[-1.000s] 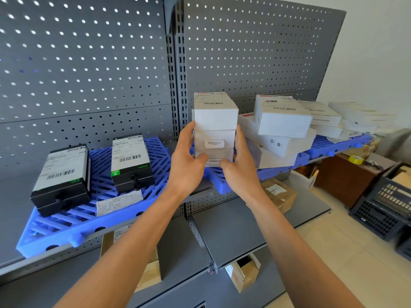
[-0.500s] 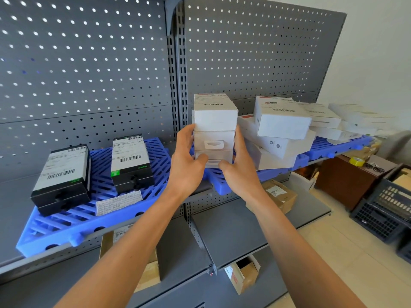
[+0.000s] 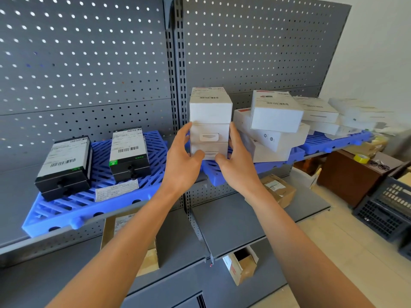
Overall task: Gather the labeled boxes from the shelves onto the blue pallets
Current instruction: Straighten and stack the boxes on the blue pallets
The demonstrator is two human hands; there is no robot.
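Left hand (image 3: 182,161) and right hand (image 3: 236,162) grip a white box stack (image 3: 210,123) on the blue pallet (image 3: 273,162).

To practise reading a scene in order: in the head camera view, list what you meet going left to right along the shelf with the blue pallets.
Larger black box → smaller black box → left hand → stack of white boxes → right hand → tilted pile of white boxes → flat white boxes at far right.

Two bare, sleeveless forearms
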